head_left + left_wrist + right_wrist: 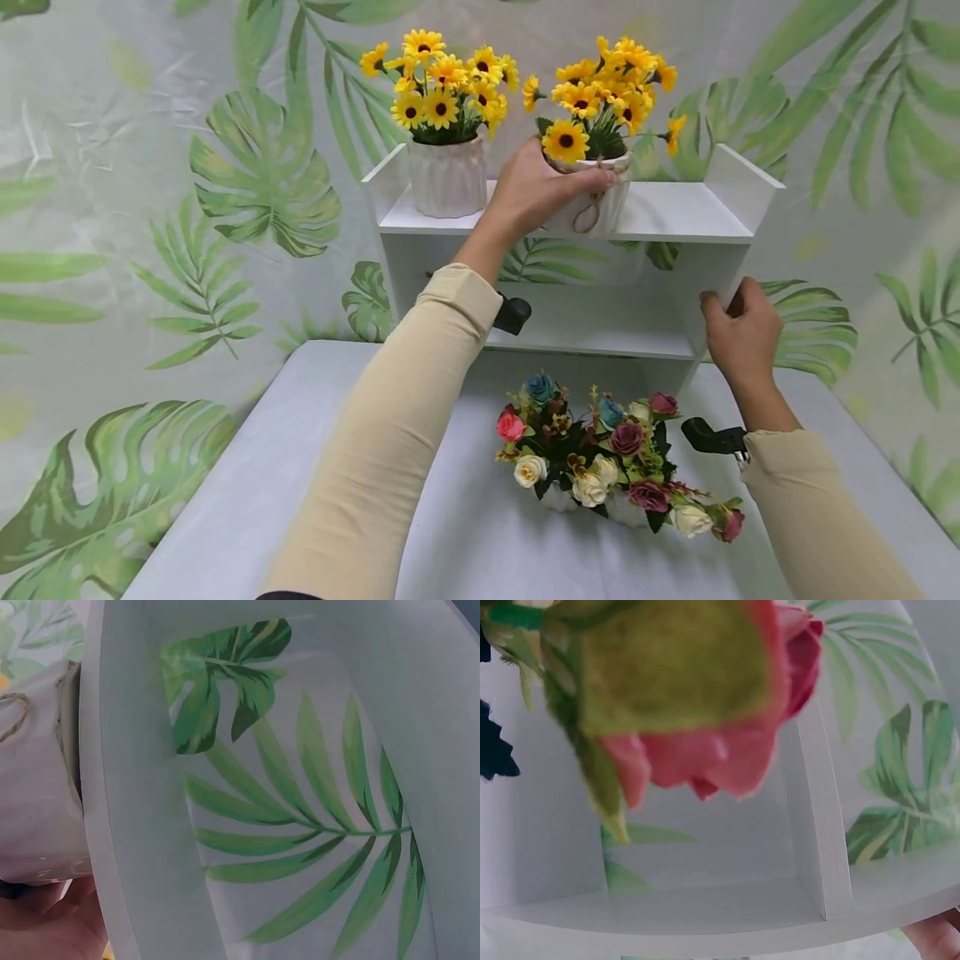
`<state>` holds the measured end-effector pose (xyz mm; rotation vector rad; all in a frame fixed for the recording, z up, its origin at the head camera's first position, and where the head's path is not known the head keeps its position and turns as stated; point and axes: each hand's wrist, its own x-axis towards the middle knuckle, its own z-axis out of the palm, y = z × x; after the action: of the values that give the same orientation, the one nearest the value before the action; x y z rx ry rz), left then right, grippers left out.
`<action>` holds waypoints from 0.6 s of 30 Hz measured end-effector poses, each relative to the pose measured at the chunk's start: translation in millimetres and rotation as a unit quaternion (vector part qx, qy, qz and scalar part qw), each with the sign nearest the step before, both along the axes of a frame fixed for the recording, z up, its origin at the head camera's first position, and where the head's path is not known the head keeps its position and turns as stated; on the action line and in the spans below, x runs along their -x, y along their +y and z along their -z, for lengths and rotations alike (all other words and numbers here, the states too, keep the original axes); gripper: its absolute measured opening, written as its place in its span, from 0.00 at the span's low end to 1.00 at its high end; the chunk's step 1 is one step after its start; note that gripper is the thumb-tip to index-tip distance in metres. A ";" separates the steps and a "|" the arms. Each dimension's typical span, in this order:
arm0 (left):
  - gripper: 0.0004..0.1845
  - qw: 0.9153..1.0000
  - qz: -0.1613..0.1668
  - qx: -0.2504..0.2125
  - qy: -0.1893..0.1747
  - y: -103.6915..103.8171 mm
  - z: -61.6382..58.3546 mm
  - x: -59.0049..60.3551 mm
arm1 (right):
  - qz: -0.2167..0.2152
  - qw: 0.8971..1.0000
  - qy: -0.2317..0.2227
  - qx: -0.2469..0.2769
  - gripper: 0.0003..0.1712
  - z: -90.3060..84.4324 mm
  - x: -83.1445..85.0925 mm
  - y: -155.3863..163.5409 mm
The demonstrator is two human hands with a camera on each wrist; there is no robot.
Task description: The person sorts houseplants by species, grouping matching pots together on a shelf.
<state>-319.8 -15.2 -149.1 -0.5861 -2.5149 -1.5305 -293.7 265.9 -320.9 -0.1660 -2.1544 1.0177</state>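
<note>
While the right hand grips the shelf, the left hand clasps the sunflower pot.

A staged tabletop set rather than a lived-in room: a wrinkled leaf-print backdrop fills the whole background, a white-covered table spans the lower frame, and a small white display shelf at centre holds artificial sunflowers

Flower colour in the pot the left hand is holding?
Yellow with dark centres, in a white pot held by the left hand; head view shows it best.
</note>
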 end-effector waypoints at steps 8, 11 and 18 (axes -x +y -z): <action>0.38 1.000 -0.007 -0.019 -0.018 6.3 -1.5 6.3 | 0.001 1.000 0.008 0.001 0.20 -1.2 1.0 -0.7; 0.39 0.999 -0.008 -0.039 -0.030 8.4 -0.1 8.5 | -0.001 1.000 0.008 -0.001 0.21 -2.1 1.1 -2.0; 0.43 0.996 0.015 -0.076 -0.037 11.6 9.8 12.4 | -0.002 1.000 0.006 0.002 0.21 -2.2 0.6 -2.2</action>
<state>-332.3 -3.5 -158.9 -0.5586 -2.4220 -1.7673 -294.3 263.7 -318.8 -0.1571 -2.1428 1.0215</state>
